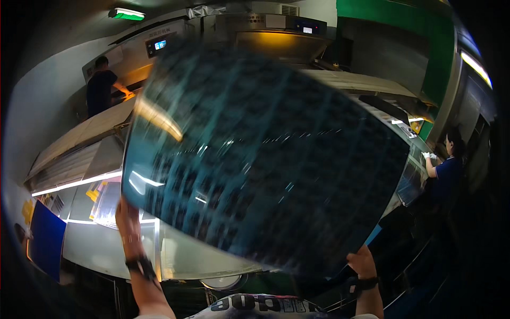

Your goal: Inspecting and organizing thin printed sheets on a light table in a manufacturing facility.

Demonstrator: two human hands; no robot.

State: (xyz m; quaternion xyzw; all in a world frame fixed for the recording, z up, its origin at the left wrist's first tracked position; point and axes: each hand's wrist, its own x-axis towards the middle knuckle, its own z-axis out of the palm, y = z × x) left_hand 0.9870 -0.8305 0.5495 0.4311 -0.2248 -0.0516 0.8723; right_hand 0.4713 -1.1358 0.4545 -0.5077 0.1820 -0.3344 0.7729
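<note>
A large, dark teal, glossy film sheet (pixel 265 154) fills the middle of the view, raised and tilted, with rows of dark blocks and bright reflections on it. It is slightly blurred. At its lower left edge, my left hand (pixel 127 217) is closed on the sheet. My right hand (pixel 362 261) grips the lower right corner. Each wrist wears a dark band. Behind the sheet, much of the pale worktable (pixel 207 252) is hidden.
Papers with yellow tabs (pixel 106 199) lie on the lit table at left. A blue panel (pixel 47 239) stands at far left. One person (pixel 100 87) works by a machine (pixel 154 45) at back left; another person (pixel 449 170) in white gloves handles a sheet at right. A round pale lid (pixel 220 282) sits below.
</note>
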